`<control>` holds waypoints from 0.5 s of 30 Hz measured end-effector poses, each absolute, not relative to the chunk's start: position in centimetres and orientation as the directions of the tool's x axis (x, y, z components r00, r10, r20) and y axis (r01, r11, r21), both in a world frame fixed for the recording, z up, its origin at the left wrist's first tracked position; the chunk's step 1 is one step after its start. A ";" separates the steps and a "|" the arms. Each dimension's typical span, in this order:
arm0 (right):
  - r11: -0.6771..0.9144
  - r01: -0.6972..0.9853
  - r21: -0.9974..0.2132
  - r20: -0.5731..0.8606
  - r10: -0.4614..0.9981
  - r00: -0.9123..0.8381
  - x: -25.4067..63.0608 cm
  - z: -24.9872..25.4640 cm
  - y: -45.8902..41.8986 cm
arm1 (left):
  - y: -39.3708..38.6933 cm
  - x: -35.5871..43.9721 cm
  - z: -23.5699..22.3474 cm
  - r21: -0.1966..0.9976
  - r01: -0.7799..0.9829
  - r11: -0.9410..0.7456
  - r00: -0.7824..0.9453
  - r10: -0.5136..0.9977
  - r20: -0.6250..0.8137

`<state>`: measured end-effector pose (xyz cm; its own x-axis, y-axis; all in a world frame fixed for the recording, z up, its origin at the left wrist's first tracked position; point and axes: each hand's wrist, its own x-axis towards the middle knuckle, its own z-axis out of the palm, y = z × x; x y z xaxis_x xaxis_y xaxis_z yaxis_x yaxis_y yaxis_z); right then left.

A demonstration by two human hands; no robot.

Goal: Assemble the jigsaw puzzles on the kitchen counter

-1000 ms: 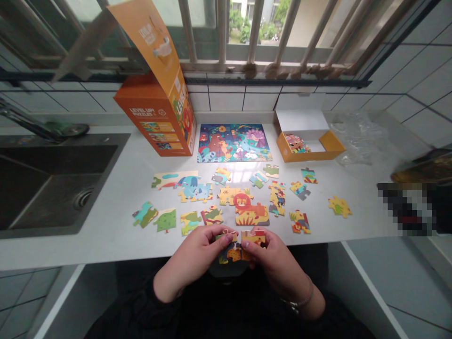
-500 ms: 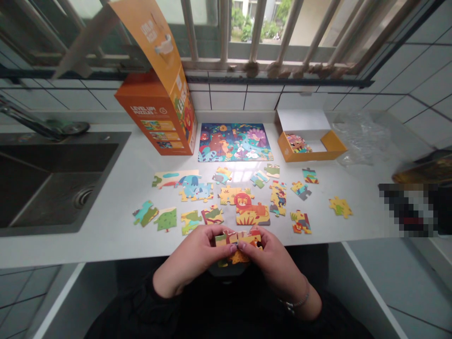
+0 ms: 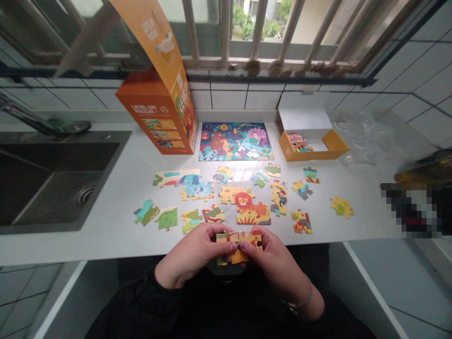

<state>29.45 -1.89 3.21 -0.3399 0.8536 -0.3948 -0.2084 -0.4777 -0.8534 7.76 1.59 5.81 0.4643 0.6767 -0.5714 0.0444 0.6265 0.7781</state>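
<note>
My left hand [image 3: 201, 247] and my right hand [image 3: 270, 249] pinch puzzle pieces [image 3: 240, 255] at the counter's front edge. The held pieces show a spotted orange animal and meet between my two thumbs; whether they are fully locked cannot be seen under the thumbs. Just beyond my hands lies a joined lion section [image 3: 253, 212]. To its left are a tree-branch piece [image 3: 213, 214], a yellow-green piece [image 3: 191, 221] and a green bush piece [image 3: 167, 219]. A joined elephant section [image 3: 196, 187] lies farther back, and a lion-cub piece [image 3: 301, 221] sits to the right.
At the back, a night-forest puzzle [image 3: 236, 142] lies between a tall orange box [image 3: 160, 122] and an open yellow box [image 3: 314, 153]. Clear plastic wrap [image 3: 365, 136] is at right. A sink [image 3: 99, 188] is set in at left. Several loose pieces are spread about, one yellow piece [image 3: 342, 207] farthest right.
My hands have drawn closer together, bringing the two held portions of puzzle up against each other. In the last half second they barely move. The pieces on the counter stay put.
</note>
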 end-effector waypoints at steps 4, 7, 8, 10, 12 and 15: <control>-0.472 -0.162 -0.866 -0.417 0.863 -0.285 29.3 2.8 -2.1 | 1.5 7.8 5.9 0.792 0.062 0.607 0.443 0.695 -0.567; -0.485 -0.142 -0.863 -0.436 0.857 -0.276 29.3 2.9 -2.1 | 1.4 7.8 5.9 0.823 0.115 0.556 0.426 0.721 -0.547; -0.486 -0.136 -0.863 -0.439 0.856 -0.273 29.3 2.9 -2.1 | 1.4 7.9 5.8 0.829 0.129 0.544 0.419 0.728 -0.542; -0.475 -0.115 -0.873 -0.435 0.862 -0.260 29.3 3.1 -2.0 | 1.3 7.9 5.7 0.833 0.126 0.538 0.406 0.738 -0.538; -0.450 -0.084 -0.889 -0.420 0.875 -0.242 29.3 3.2 -2.0 | 1.1 8.1 5.7 0.833 0.090 0.545 0.383 0.753 -0.534; -0.422 -0.047 -0.905 -0.404 0.889 -0.217 29.4 3.4 -2.0 | 0.9 8.7 5.7 0.853 0.032 0.521 0.311 0.806 -0.504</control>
<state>29.38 -1.98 3.36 -0.2169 0.8889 -0.4035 -0.0474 -0.4225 -0.9051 8.66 0.92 5.65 0.3107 0.8060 -0.5039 0.0325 0.5208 0.8531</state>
